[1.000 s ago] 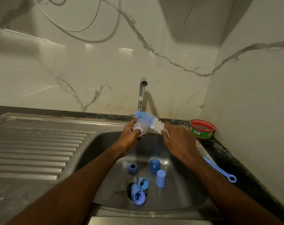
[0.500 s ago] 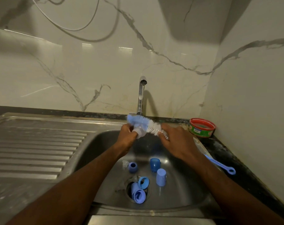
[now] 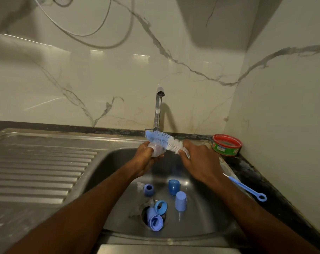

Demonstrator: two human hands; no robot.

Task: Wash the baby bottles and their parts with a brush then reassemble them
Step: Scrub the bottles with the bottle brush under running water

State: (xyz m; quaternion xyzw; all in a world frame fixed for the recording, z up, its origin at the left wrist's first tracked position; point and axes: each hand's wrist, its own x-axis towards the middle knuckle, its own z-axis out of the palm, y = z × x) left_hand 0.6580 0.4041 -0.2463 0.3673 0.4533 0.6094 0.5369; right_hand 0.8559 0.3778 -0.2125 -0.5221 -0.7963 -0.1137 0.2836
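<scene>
Bottle [image 3: 157, 150], clear and small, sits in the curled fingers of the left hand [image 3: 144, 158] above the sink basin [image 3: 206, 213], just in front of the tap [image 3: 158, 109]. Across its upper side lies the bottle brush [image 3: 164, 142], blue bristles at the far tip and white bristles nearer the right hand [image 3: 199, 160], which grips the brush at the base of the bristles. The two hands are close together over the back of the basin, each clamped on its own item.

Down in the basin lie the loose parts: a blue collar [image 3: 148, 189] with a clear teat [image 3: 140, 186] just beside it, a darker blue cap [image 3: 173, 186], and a pale blue cap [image 3: 181, 201] standing mouth down. Over the drain [image 3: 146, 211] rest a blue ring [image 3: 161, 207] on its edge and another pale blue cap [image 3: 155, 221] on its side, touching each other.

On the dark counter to the right, a thin blue brush [image 3: 247, 189] lies beside the basin rim. Farther back in the corner sits a round red-rimmed tub [image 3: 226, 144]; its contents cannot be made out. The ribbed draining board [image 3: 38, 171] stretches away to the left.
</scene>
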